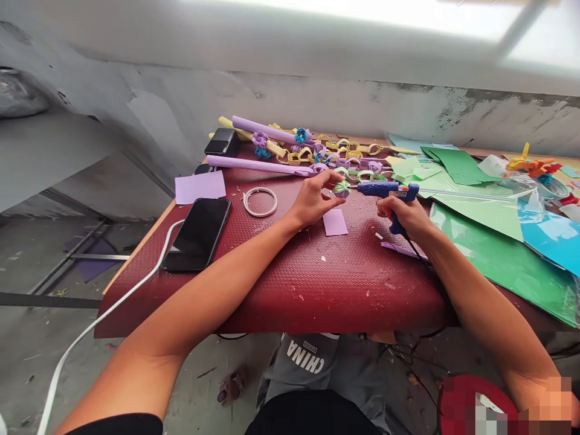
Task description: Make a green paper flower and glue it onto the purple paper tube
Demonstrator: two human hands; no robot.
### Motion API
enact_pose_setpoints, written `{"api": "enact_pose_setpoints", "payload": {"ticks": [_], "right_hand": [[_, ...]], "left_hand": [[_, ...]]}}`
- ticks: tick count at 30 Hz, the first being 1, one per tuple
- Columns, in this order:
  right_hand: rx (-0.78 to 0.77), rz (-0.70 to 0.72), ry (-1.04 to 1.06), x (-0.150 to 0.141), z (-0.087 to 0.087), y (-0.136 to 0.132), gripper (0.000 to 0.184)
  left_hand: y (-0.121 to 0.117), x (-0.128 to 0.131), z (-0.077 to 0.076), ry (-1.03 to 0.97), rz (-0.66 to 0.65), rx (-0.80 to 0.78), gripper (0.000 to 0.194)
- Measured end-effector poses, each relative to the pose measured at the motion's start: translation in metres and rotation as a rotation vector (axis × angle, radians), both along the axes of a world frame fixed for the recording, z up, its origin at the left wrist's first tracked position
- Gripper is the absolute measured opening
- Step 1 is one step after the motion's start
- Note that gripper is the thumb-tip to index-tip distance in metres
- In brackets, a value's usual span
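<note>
My left hand [318,194] pinches a small green-and-purple paper flower [341,190] above the table. In my right hand [405,212] is a blue hot glue gun [389,190], its nozzle pointing left and touching or very near the flower. A long clear glue stick [466,194] sticks out of the gun's back. Below my left fingers lies a small purple paper square [336,223]. Just behind the flower run green paper chain links [362,176]. A rolled strip of purple paper [403,249] rests under my right hand.
A black phone [198,234], a purple sheet [200,186] and a coiled white cable [260,202] lie at left on the red table [290,290]. Purple paper tubes [254,164] and yellow chains [292,158] stretch along the back. Green card sheets [502,272] cover the right side.
</note>
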State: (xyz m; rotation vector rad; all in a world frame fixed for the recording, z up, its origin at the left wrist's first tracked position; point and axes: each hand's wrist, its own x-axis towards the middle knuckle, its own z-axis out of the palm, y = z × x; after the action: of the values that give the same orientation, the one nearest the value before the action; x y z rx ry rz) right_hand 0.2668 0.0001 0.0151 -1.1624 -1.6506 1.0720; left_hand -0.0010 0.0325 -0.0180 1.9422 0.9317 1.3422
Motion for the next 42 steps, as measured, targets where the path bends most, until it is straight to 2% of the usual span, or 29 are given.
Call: {"api": "enact_pose_setpoints", "payload": {"ticks": [9, 16, 23, 34, 42], "right_hand": [[0.021, -0.084, -0.062, 0.007, -0.002, 0.004, 0.035], [-0.014, -0.153, 0.032, 0.005, 0.005, -0.002, 0.018], [0.053, -0.086, -0.125, 0.005, 0.000, -0.002, 0.024], [0.068, -0.105, -0.170, 0.003, 0.001, -0.003, 0.030], [0.063, -0.171, -0.203, 0.012, 0.000, 0.003, 0.030]], "left_hand": [[0.000, -0.002, 0.003, -0.027, 0.002, 0.005, 0.039], [0.002, -0.002, 0.001, -0.011, 0.047, 0.026, 0.039], [-0.004, 0.002, 0.003, 0.016, 0.038, 0.027, 0.039], [-0.006, 0.004, 0.005, 0.020, 0.026, 0.028, 0.038], [-0.005, 0.002, 0.005, -0.005, 0.046, 0.024, 0.040]]}}
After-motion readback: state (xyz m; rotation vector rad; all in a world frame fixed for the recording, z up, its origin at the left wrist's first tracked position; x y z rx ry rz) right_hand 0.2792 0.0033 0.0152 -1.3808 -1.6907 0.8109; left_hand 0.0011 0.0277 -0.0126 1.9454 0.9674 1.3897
